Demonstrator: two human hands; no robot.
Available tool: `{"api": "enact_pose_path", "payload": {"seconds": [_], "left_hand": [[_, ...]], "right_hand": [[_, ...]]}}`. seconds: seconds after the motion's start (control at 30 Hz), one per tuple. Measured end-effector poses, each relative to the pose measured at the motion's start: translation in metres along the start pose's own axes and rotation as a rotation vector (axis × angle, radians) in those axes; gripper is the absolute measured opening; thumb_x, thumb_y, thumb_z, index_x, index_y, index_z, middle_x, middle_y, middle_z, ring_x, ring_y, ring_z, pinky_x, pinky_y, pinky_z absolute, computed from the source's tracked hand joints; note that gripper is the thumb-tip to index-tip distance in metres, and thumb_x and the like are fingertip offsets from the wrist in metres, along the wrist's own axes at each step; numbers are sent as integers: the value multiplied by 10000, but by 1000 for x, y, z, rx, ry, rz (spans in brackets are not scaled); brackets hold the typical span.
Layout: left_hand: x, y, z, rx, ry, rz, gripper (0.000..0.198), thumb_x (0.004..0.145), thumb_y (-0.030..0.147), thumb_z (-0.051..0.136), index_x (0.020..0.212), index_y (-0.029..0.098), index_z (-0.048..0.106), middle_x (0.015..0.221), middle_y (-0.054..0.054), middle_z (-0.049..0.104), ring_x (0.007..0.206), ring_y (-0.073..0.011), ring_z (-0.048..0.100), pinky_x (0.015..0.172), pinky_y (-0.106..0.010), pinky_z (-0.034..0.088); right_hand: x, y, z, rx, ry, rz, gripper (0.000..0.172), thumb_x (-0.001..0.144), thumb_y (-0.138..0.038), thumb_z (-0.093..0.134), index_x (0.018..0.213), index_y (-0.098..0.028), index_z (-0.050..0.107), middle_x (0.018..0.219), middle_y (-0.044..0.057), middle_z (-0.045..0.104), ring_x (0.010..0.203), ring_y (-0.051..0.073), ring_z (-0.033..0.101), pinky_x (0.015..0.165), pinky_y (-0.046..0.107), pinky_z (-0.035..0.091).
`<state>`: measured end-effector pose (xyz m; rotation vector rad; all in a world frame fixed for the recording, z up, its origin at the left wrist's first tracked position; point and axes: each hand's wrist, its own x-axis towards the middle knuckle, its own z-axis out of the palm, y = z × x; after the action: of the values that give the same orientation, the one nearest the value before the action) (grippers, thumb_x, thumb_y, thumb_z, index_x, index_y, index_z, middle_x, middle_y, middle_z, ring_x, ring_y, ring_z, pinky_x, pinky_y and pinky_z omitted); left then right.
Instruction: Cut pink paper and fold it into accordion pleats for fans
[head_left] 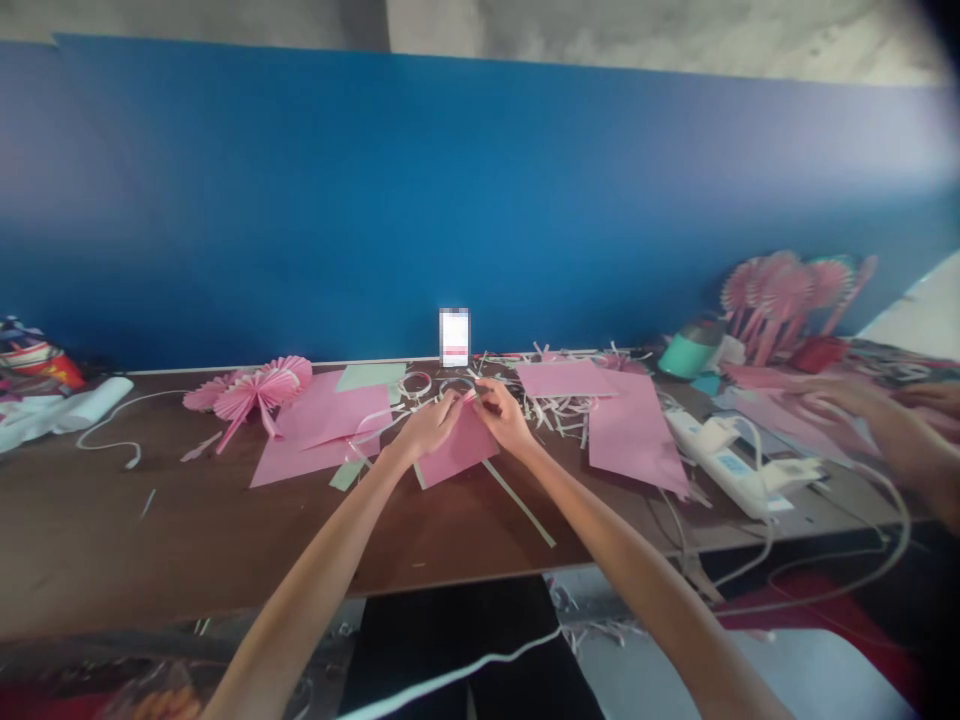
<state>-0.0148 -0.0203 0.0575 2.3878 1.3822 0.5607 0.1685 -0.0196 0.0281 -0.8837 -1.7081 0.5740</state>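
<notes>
My left hand (431, 425) and my right hand (504, 418) meet over a pink paper sheet (457, 450) lying on the brown table (225, 540). Both hands pinch the sheet's far edge, fingers closed on it. The hands almost touch each other at the fingertips. More pink sheets (330, 425) lie to the left, and another pink sheet (634, 430) lies to the right. Folded pink paper fans (251, 390) rest at the left.
White paper strips (555, 405) litter the table behind the hands. A white glue gun (724, 450) with cable lies at right. Another person's hand (862, 405) works at the far right, near finished fans (784, 290) and a teal cup (690, 350). A small card (454, 337) leans against the blue wall.
</notes>
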Motion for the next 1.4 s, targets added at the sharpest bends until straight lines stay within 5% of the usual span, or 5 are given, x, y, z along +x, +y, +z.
{"api": "enact_pose_path", "payload": {"seconds": [0.3, 0.53, 0.73, 1.03, 1.4], "left_hand": [[-6, 1, 21, 132, 102, 93, 454, 953, 383, 177, 1229, 186, 479, 1183, -101, 587, 1035, -252, 580, 857, -366, 447], [-16, 17, 24, 99, 172, 114, 615, 861, 118, 323, 1437, 263, 162, 1329, -94, 457, 984, -220, 593, 736, -306, 483], [-16, 25, 24, 124, 266, 49, 444, 924, 212, 272, 1363, 251, 330, 1246, -72, 520, 1006, -205, 580, 729, -285, 476], [-14, 20, 20, 202, 150, 68, 373, 957, 349, 226, 1167, 222, 506, 1083, -82, 620, 860, -231, 631, 705, -311, 454], [-15, 17, 18, 179, 61, 103, 295, 949, 294, 293, 1176, 231, 470, 1043, -75, 643, 878, -219, 632, 719, -280, 439]], "right_hand": [[-19, -5, 3, -194, 116, -123, 314, 884, -292, 446, 1185, -221, 502, 953, 69, 618, 875, 186, 597, 803, 333, 483], [-19, -13, 3, -164, 154, -128, 304, 893, -295, 448, 1186, -226, 492, 985, 70, 616, 890, 185, 602, 787, 330, 490], [-18, -15, 2, -158, 138, -136, 305, 897, -302, 449, 1187, -220, 496, 963, 66, 627, 879, 185, 604, 805, 343, 489], [-19, -14, -2, -237, 98, -171, 228, 891, -274, 475, 1092, -229, 574, 942, 60, 633, 906, 190, 589, 824, 347, 478], [-11, -14, -3, -54, -25, -101, 186, 888, -288, 468, 957, -199, 616, 934, 62, 628, 848, 178, 590, 706, 297, 478]]}}
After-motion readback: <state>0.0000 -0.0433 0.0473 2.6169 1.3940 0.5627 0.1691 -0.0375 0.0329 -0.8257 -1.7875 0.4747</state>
